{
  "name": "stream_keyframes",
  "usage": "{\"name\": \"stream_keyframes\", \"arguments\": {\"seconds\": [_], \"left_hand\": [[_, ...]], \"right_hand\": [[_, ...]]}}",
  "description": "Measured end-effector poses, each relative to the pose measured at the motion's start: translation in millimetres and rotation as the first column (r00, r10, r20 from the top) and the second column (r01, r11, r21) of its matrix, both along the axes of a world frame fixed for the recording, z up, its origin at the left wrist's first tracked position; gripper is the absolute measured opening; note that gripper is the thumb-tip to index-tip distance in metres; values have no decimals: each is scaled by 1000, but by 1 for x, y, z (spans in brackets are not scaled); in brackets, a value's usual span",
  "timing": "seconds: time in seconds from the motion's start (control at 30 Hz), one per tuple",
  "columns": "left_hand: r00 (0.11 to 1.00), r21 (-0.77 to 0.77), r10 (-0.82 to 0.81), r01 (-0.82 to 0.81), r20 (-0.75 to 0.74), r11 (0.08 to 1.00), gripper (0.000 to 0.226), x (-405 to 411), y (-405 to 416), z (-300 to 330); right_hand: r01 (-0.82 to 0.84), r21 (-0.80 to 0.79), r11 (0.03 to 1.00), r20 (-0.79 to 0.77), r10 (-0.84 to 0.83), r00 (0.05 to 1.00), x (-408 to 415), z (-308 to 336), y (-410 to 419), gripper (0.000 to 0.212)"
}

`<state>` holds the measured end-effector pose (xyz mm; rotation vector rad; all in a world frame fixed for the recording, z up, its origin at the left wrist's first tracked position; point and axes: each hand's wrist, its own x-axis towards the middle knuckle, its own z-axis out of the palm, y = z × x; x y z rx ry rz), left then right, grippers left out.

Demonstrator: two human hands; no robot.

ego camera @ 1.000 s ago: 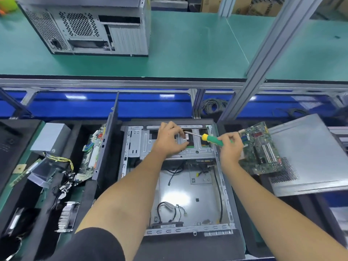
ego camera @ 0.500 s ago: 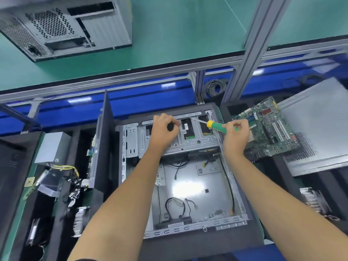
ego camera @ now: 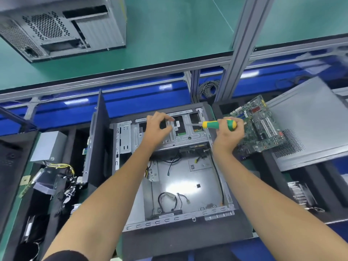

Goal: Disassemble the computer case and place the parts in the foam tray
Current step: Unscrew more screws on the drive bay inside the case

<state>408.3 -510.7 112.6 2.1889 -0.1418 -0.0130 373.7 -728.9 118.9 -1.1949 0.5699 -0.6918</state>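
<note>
Head view. Right hand (ego camera: 227, 135) grips a screwdriver (ego camera: 218, 124) by its green-and-yellow handle, fingers wrapped round it; the shaft points left and slightly up, toward the right end of the drive cage (ego camera: 169, 135). Tip lies at the cage's top right; whether it sits in a screw head is too small to tell. Left hand (ego camera: 157, 129) rests on top of the cage, fingers curled over its upper bars; it seems to steady the cage, but what the fingertips hold cannot be made out.

The computer case (ego camera: 175, 172) lies open on its side in front of the person, its floor bare apart from loose cables (ego camera: 167, 199). The circuit board (ego camera: 260, 127) already lies out to the right, partly on a grey side panel (ego camera: 308, 125). A power supply (ego camera: 49, 146) with its wire bundle sits in the dark foam tray (ego camera: 11, 166) at left.

Step in hand, as a judgement: freeing the drive cage or the drive inside it. Next move likely calls for seating the tip squarely in the screw and turning while the left hand braces the cage.

A second, closed case (ego camera: 62, 27) stands on the green shelf beyond.
</note>
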Motion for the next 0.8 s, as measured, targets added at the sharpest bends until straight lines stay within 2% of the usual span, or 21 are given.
{"name": "stream_keyframes", "arguments": {"seconds": [0.07,0.13,0.23,0.3,0.43,0.57,0.8], "left_hand": [[1000,-28,-9,8,-19,1000,25,-8,-1,2],[997,-55,-66,64,-30,996,28,-20,3,1],[979,-4,-193,193,-59,981,48,-34,10,0],[980,19,-195,196,-44,980,52,-37,8,-1],[992,107,-126,125,3,986,36,-34,3,-3],[990,189,-123,110,63,976,19,-33,3,-9],[991,192,-115,100,69,976,15,-30,-1,-15]], "right_hand": [[39,97,995,-42,-35,998,0,1,-2,9],[75,115,991,-56,-69,996,1,4,-2,6],[30,39,999,-20,-29,999,4,14,6,4],[-54,-22,998,0,54,999,9,19,14,7],[-213,-154,965,-24,212,977,19,23,23,8],[-269,-205,941,-65,262,963,19,21,31,14],[-333,-329,884,-41,339,940,15,36,41,14]]}}
